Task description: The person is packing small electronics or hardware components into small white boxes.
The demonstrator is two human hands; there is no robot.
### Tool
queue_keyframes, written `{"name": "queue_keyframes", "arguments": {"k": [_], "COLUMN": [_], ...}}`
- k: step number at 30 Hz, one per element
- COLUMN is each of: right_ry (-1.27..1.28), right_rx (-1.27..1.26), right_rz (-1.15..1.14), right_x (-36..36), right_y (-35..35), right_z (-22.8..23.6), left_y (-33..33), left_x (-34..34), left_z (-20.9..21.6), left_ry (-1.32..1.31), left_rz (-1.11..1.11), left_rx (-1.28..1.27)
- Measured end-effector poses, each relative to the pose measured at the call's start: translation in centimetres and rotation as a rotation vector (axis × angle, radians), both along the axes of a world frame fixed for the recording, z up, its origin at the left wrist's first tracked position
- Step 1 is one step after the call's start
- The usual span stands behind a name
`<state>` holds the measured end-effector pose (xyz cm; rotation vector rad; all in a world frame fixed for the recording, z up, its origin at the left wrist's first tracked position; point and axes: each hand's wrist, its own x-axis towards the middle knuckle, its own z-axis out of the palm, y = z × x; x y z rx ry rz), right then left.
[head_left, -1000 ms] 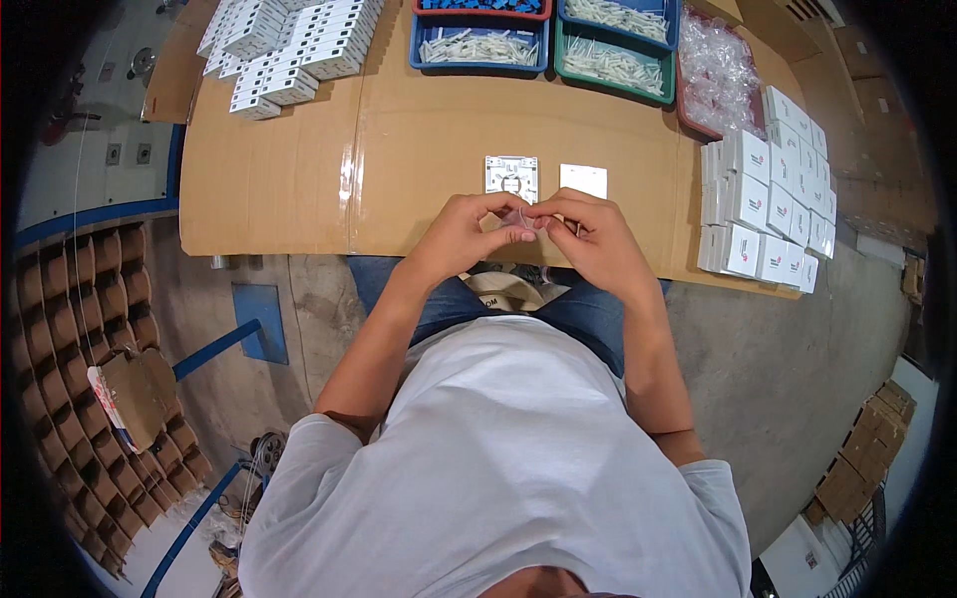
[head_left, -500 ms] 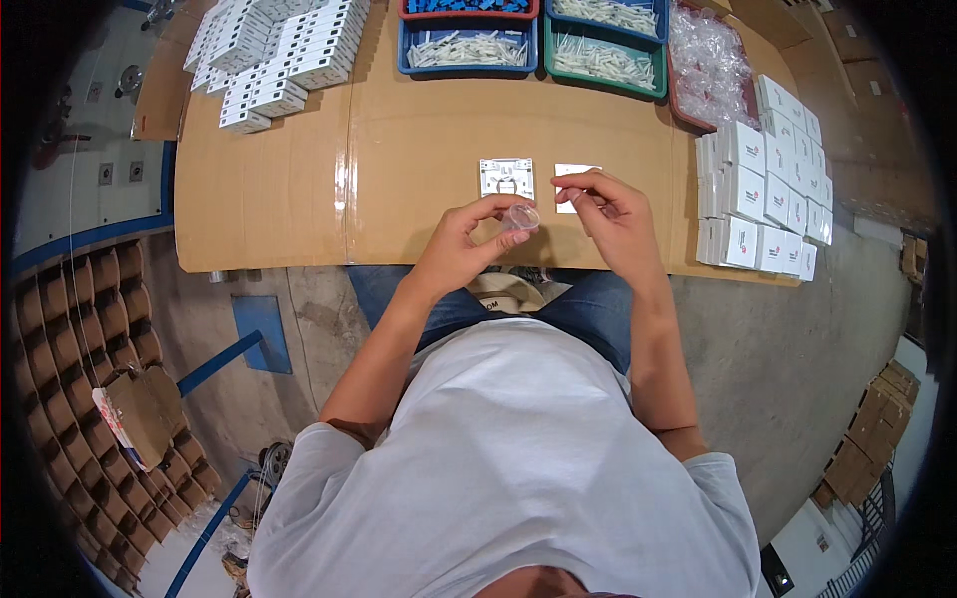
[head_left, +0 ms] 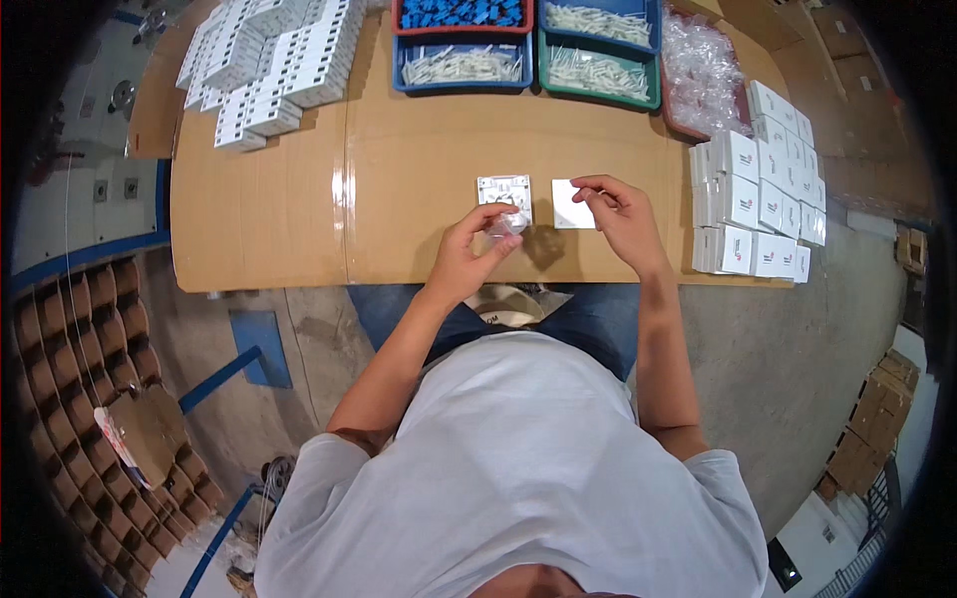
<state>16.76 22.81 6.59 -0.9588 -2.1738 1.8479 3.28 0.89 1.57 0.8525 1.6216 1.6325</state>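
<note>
My left hand (head_left: 467, 257) is closed around a small clear plastic cup (head_left: 505, 227), held between thumb and fingers above the near part of the table. Just beyond it lies a white square housing (head_left: 504, 187) with its inner side facing up, partly hidden by the fingers and the cup. Right of that housing rests a flat white square plate (head_left: 570, 211). Over the plate's right edge hovers my right hand (head_left: 628, 227), thumb and forefinger pinched together. Whatever may be in that pinch is too small to make out.
Stacked white boxes stand at the back left (head_left: 279, 80) and right (head_left: 758, 204) of the cardboard-covered table (head_left: 259, 219). At the back are a red tray of blue parts (head_left: 462, 14), blue (head_left: 464, 66) and green (head_left: 598, 72) trays of white pieces, and a tray of clear plastic pieces (head_left: 703, 75).
The view has shifted, so the table sits lower in the picture. My left hand has tilted the cup and drawn it slightly left. My right hand stays pinched near the plate.
</note>
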Motion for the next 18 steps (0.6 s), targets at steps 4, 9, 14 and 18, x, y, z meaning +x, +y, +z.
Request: {"name": "queue_keyframes", "arguments": {"k": [4,9,14,18], "right_ry": [-0.017,-0.005,-0.062,-0.017], "right_rx": [0.102,0.398,0.599,0.794], "right_rz": [0.003,-0.123,-0.185,-0.107], "right_x": [-1.2,-4.2,-7.9,-10.7], "right_y": [2.9,9.3,12.7,16.0], "right_z": [-1.9,-5.2,-4.8,-7.8], "left_y": [0.5,1.5,1.1,1.6], "left_x": [-0.9,-2.0,-2.2,-2.1], "left_z": [-3.4,-6.4,-8.8,-9.0], "left_ry": [0.099,0.016,0.093,0.219], "left_rz": [0.224,0.339,0.390,0.400], "left_rx": [-0.070,-0.012,-0.113,-0.117]}}
